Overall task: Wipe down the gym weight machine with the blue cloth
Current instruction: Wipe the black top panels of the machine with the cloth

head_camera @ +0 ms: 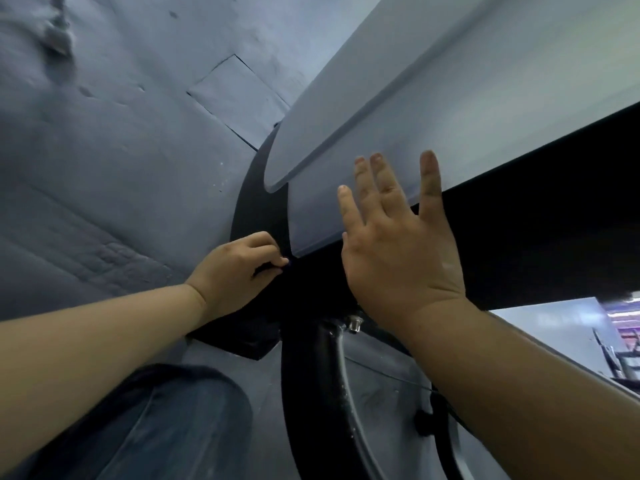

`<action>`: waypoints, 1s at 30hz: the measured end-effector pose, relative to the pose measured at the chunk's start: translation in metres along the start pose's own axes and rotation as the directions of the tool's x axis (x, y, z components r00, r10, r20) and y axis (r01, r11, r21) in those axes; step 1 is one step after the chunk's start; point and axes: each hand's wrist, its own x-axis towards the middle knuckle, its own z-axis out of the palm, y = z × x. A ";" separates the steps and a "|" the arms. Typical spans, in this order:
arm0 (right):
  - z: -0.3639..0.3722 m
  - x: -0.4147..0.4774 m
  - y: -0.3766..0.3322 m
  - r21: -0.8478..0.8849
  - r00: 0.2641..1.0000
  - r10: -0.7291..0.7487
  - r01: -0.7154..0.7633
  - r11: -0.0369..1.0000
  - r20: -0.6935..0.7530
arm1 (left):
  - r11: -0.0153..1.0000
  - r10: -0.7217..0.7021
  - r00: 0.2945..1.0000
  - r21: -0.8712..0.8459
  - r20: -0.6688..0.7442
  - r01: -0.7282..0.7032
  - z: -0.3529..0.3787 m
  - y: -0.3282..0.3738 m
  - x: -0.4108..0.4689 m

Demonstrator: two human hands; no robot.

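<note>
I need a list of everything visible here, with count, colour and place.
pale grey smooth machine cover panel: one, pale grey, centre to upper right.
black machine frame beam: one, black, under the panel.
black curved metal tube: one, black, bottom centre.
silver bolt: one, silver, at the tube's top.
grey textured floor mats: several, grey, left.
knee in blue jeans: one, blue, bottom left.
left hand: one, fingers curled at the frame's edge; any cloth unclear.
right hand: one, fingers spread, over the panel's lower edge.

The left hand (239, 268) curls over whatever it pinches; only a dark sliver (290, 263) shows at its fingertips, too small to name. Below the right hand (398, 251), the machine (450, 81) sinks into featureless black shadow. Farther right, the background (620, 327) is blurred.
</note>
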 end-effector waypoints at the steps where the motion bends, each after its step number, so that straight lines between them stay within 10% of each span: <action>1: 0.001 0.001 -0.003 -0.002 1.000 0.010 -0.010 1.000 -0.004 | 1.000 0.006 1.000 -0.001 -0.016 -0.006 0.001 0.002 0.000; 11: 0.009 0.008 -0.022 -0.004 1.000 -0.012 0.012 1.000 0.002 | 0.985 -0.172 0.965 0.067 0.199 0.162 0.020 -0.061 -0.033; 30: 0.032 0.031 -0.065 -0.008 0.997 -0.053 0.054 0.999 0.061 | 0.977 -0.204 0.978 -0.053 0.048 0.207 0.040 -0.080 -0.056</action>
